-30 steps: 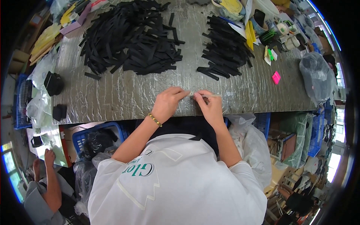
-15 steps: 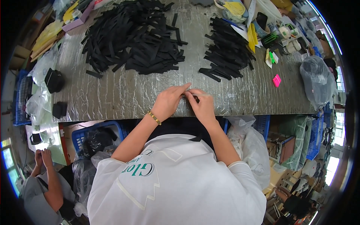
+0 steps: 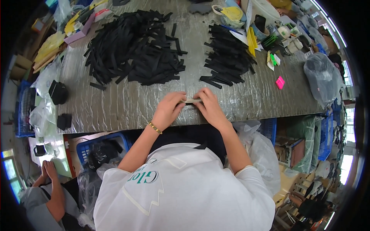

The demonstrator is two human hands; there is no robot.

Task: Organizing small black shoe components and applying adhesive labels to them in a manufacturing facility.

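Between my two hands, close above the near part of the table, a short narrow strip is stretched level. Its upper side looks pale beige, and black shows along its lower edge. My left hand, with a beaded bracelet at the wrist, is closed on the strip's left end. The right end is pinched by the thumb and fingers of my right hand. Beyond my hands lie a large heap of black strips on the left and a smaller, flatter pile of black strips on the right.
A pink piece and a clear plastic bag lie on the right. Tubs, papers and small tools crowd the far right corner. Black bundles sit at the left edge. Blue baskets stand below; another person sits lower left.
My hands have moved slightly apart, and the strip between them now shows more plainly. The view has shifted a little, so the table's things appear lower.
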